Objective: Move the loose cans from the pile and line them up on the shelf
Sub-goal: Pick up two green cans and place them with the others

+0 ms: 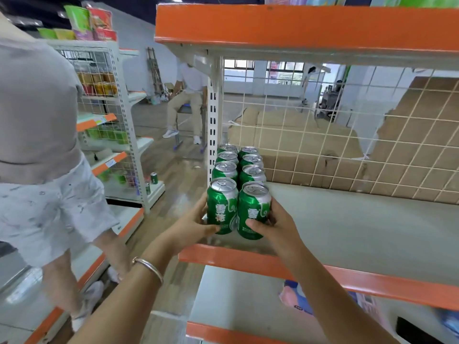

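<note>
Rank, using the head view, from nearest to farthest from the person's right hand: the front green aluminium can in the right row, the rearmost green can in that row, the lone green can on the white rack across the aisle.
1. Front green aluminium can: gripped by the right hand.
2. Rearmost green can: back of the row.
3. Lone green can: far left, across the aisle.

Retail shop: metal gondola shelf (347,219) with orange edge strip (372,284) and wire-mesh back (310,135). The neighbouring rack (119,95) carries coloured snack packs (99,21) on top.
</note>
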The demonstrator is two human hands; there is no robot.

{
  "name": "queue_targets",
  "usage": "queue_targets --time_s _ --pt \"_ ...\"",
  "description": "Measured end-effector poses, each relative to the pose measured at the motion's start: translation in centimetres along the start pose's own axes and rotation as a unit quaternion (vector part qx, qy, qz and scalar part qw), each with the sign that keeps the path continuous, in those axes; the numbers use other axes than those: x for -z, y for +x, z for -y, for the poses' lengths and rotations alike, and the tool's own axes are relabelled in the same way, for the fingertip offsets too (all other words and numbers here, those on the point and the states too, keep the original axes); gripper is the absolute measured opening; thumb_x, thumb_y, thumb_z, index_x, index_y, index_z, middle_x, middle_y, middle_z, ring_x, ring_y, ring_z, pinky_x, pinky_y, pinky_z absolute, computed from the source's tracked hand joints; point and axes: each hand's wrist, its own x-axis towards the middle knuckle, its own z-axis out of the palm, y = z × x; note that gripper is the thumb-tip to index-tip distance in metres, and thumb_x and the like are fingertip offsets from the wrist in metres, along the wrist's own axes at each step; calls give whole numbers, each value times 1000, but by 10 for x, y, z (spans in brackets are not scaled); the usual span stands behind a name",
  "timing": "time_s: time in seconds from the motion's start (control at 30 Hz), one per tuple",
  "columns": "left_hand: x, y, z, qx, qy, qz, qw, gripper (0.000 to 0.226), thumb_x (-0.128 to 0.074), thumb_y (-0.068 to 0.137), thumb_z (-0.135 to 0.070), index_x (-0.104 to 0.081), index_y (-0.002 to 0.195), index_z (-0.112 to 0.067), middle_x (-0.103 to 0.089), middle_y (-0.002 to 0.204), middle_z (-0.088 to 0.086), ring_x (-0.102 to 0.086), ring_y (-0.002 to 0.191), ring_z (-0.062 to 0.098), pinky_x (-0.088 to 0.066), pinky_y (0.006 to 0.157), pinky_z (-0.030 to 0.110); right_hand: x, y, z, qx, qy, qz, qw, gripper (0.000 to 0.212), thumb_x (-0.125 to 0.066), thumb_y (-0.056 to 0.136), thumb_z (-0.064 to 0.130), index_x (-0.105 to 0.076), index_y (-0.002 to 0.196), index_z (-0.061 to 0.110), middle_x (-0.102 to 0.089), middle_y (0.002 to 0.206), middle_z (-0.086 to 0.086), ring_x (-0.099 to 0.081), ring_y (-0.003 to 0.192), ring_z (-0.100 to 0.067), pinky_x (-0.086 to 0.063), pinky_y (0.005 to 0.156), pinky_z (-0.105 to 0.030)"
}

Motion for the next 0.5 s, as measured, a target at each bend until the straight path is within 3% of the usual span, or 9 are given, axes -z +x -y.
queue_targets --time_s 0.07,0.2,0.33,0.5 --pt "-5 3 2 -5 41 -22 999 99 -64 79 11 -14 146 -41 -46 135 -19 -45 126 0 -47 97 22 1 3 -1 6 -16 3 1000 61 -72 76 -5 -53 121 32 -67 115 9 -64 101 1 -52 83 -16" --pt "-14 5 2 -19 83 -91 992 95 -70 69 7 -26 138 -42 -57 116 -19 -58 101 -1 -51 74 13 3 7 -6 15 -27 4 1000 62 -70 77 -4 -51 121 35 -66 118 9 -63 105 -1 -52 90 -24" --pt "-20 9 -2 -14 82 -119 989 91 -70 57 -7 -32 127 -50 -62 111 -15 -62 98 2 -54 81 26 3 13 -10 15 -29 13 999 67 -72 77 3 -47 132 31 -63 126 7 -59 116 -10 -48 100 -38" --pt "-27 10 -11 10 107 -149 983 94 -71 46 -30 -29 128 -52 -56 110 -26 -58 107 6 -49 93 39 3 17 -12 11 -38 21 999 71 -72 78 5 -41 134 38 -59 129 12 -55 120 -7 -45 104 -44"
